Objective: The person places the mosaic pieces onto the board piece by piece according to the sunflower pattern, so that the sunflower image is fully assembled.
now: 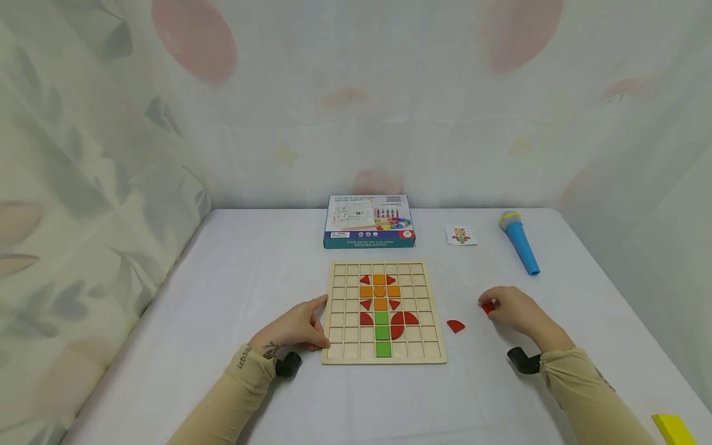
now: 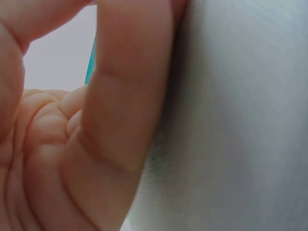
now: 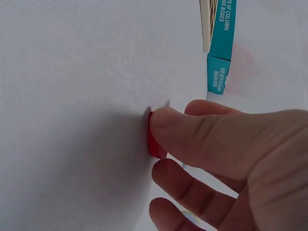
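Note:
A square wooden grid board (image 1: 339,340) lies on the table, holding orange squares, an orange circle (image 1: 379,291), green squares (image 1: 382,332), small red triangles and several red quarter-circle pieces (image 1: 411,318). My left hand (image 1: 295,324) touches the board's left edge, index finger and thumb spread along it; the left wrist view shows its fingers close up, the board hidden. Right of the board, my right hand (image 1: 514,312) pinches a red piece (image 3: 154,137) between thumb and fingers, low over the table. Its full outline is covered. Another red quarter-circle piece (image 1: 455,326) lies loose between board and right hand.
Behind the board stands a flat box (image 1: 369,238) with a printed sheet on top. A small pattern card (image 1: 461,235) and a blue toy microphone (image 1: 521,246) lie at the back right. A yellow object (image 1: 674,429) shows at the front right edge.

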A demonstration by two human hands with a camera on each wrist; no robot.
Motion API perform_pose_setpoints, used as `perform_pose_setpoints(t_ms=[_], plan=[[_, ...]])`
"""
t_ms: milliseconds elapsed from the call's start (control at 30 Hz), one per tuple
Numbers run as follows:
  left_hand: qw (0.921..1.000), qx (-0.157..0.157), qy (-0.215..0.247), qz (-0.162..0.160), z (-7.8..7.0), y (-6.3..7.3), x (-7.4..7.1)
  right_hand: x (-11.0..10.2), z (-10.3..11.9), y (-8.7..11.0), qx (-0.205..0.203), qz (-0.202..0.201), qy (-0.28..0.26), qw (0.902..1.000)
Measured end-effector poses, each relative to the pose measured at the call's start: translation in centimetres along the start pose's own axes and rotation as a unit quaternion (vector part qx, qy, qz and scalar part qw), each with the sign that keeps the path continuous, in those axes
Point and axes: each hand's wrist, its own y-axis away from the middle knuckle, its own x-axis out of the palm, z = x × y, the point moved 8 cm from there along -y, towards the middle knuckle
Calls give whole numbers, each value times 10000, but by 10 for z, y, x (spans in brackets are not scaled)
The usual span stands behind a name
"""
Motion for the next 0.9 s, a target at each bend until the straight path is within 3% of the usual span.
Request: perform_pose_setpoints(t_ms=[300, 433, 567, 667, 800, 900], plan=[[10000, -20, -8, -23, 0, 1, 0, -2, 4, -2, -248, 33, 10, 9997], [10000, -23, -16, -28, 0, 0, 0, -3, 17, -9, -251, 33, -435, 9987], [10000, -44, -9, -31, 0, 0, -1, -5, 46, -21, -363, 102, -1293, 9909], [10000, -34, -8, -27, 0, 0, -1, -4, 76, -32, -684, 126, -1684, 9833], [10000, -18, 14, -22, 1, -1, 0, 1, 119, -46, -1221, 44, -1866, 9748], [10000, -38, 29, -20, 2, -1, -1, 9, 151, -55, -1382, 82, -1982, 9703]])
